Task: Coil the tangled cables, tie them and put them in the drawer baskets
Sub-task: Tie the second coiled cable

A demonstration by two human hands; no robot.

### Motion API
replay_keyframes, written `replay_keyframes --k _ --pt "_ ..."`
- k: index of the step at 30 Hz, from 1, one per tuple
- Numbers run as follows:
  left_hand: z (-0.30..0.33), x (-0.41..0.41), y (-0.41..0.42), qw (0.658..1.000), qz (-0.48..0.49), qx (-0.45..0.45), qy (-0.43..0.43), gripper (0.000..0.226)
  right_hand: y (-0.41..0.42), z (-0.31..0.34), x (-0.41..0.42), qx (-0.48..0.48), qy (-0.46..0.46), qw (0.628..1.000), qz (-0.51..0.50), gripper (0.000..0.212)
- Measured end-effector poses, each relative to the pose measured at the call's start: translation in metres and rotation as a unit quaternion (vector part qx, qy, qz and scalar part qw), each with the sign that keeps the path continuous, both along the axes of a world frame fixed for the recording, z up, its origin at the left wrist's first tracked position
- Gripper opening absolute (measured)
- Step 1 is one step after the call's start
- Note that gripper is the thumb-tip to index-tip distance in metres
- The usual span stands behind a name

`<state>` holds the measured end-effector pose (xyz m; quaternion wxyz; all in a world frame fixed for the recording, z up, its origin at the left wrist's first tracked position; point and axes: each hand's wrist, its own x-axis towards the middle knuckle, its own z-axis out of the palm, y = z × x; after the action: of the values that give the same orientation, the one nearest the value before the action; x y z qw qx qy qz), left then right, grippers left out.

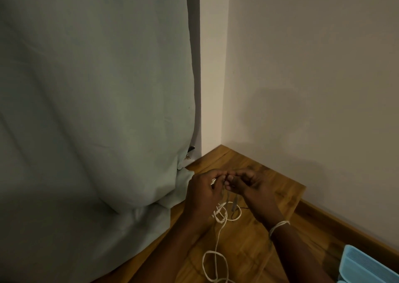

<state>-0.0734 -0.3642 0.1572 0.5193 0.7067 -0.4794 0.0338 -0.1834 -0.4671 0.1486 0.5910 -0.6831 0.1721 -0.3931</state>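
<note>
- White cable [216, 242]: its upper end disappears behind the fingers [218, 176] of the left hand [203, 187]; its lowest loop is cut off by the bottom edge, well below the fingers.
- Contact between the cable and the right hand [246, 184]: hidden, since the fingertips of both hands meet and cover one another.
- Thin dark object [234, 203] hanging just below the fingers: too small and dim to identify.
- Light blue item [367, 265], far below and right of the fingers: cropped by the corner; identity unclear.
- Small dark shape [191, 148] at the curtain [97, 110] edge, above and left of the fingers: mostly hidden.
</note>
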Motion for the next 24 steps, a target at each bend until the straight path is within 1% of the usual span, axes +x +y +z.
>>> replay_keyframes --k 3,5,7,10,14,17,20,24 --pt "-0.001 0.001 -0.001 1.000 -0.017 0.017 0.001 0.021 0.002 0.002 -0.003 -0.144 0.037 0.987 -0.053 0.013" --pt "-0.003 0.003 -0.002 0.999 -0.032 0.036 0.001 0.024 0.003 0.005 -0.006 -0.243 0.053 0.965 -0.087 0.013" --pt "-0.005 0.005 -0.002 0.997 -0.048 0.054 0.003 0.026 0.003 0.006 -0.010 -0.305 0.061 0.945 -0.104 0.017" --pt "-0.003 0.005 0.000 0.995 -0.083 0.055 0.012 0.026 0.000 0.002 -0.015 -0.329 0.070 0.936 -0.106 0.019" --pt "0.003 0.001 0.000 0.988 -0.136 0.044 0.053 0.023 -0.005 -0.001 -0.018 -0.353 0.061 0.928 -0.103 0.015" --pt "0.005 0.003 -0.002 0.985 -0.150 0.042 0.070 0.023 -0.004 0.004 -0.019 -0.367 0.055 0.923 -0.107 0.018" --pt "0.008 0.003 -0.005 0.987 -0.144 0.036 0.061 0.021 0.002 0.008 -0.019 -0.374 0.067 0.916 -0.130 0.018" --pt "0.013 -0.001 -0.009 0.988 -0.144 0.021 0.047 0.015 0.009 0.014 -0.018 -0.358 0.052 0.923 -0.132 0.023"
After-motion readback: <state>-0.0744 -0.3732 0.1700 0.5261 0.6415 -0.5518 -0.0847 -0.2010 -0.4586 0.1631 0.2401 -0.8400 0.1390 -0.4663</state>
